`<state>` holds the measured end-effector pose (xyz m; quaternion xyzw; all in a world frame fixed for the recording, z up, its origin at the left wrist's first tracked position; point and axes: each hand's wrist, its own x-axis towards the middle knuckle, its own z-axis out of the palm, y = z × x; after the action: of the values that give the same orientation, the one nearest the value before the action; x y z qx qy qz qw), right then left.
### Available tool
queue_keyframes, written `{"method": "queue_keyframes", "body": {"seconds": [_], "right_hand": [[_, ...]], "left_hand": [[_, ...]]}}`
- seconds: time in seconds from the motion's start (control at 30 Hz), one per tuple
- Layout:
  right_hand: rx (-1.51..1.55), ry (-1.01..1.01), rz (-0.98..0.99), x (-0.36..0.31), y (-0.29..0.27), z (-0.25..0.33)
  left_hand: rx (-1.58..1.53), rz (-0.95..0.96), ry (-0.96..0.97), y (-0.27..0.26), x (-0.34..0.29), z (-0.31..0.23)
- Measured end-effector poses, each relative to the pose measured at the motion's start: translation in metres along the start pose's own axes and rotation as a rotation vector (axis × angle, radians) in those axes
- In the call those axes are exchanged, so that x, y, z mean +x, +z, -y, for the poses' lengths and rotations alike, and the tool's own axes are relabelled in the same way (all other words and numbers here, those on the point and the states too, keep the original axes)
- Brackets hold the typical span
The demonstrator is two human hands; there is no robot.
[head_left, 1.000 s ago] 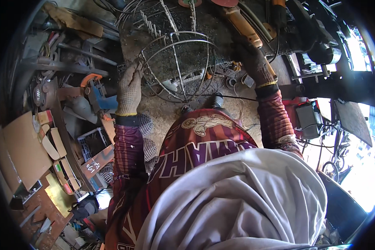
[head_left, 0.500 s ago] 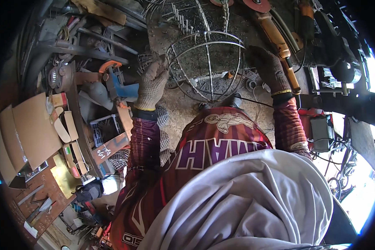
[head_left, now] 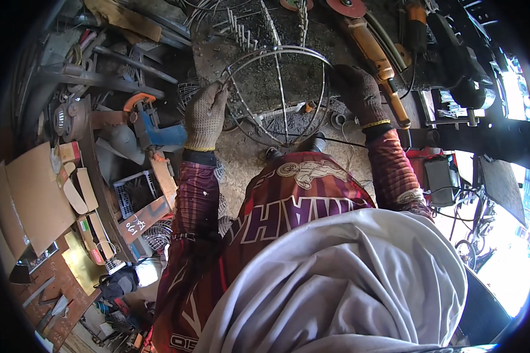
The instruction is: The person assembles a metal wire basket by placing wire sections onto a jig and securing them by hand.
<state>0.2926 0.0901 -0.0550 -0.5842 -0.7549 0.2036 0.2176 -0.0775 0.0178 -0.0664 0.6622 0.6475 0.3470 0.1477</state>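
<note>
While held between both gloved hands above the cluttered counter [head_left: 259, 82], wire cage frame [head_left: 280, 94] sits upright-tilted in front of the chest, its hoop opening turned toward the camera.

Handling, as judged from build:
- Light for its span: thin steel rod, mostly open space.
- Springy rather than rigid; likely to flex and twist if squeezed across the hoop.
- Bare rod ends and weld points may snag knit gloves.
- Smooth round rod; may roll in the fingers unless pinched at a joint.

Hold points:
- Outer hoop, on opposite sides, near a rib junction where stiffness is greatest.
- Avoid mid-span of a single rib.

Grip state:
- Left hand [head_left: 206, 117]: clenched on the hoop at its left edge, fingers curled over the wire.
- Right hand [head_left: 362, 94]: laid against the right edge of the hoop; whether the fingers close round the wire cannot be told from this view.

Orientation:
- Hoop roughly circular, so no strong long axis in its plane.
- Ribs run from the top of the hoop down to a meeting point near the lower edge; dome axis therefore points away from the body, toward the counter.

Nearby: angle grinder [head_left: 371, 47] with orange body just beyond the right hand; blue power tool [head_left: 156, 126] left of the left hand.
</note>
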Motion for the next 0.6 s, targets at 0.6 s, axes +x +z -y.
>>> {"method": "queue_keyframes", "body": {"seconds": [0.6], "right_hand": [[0.562, 0.157, 0.053, -0.008, 0.000, -0.010]], "left_hand": [[-0.246, -0.076, -0.127, -0.023, -0.015, 0.021]]}}
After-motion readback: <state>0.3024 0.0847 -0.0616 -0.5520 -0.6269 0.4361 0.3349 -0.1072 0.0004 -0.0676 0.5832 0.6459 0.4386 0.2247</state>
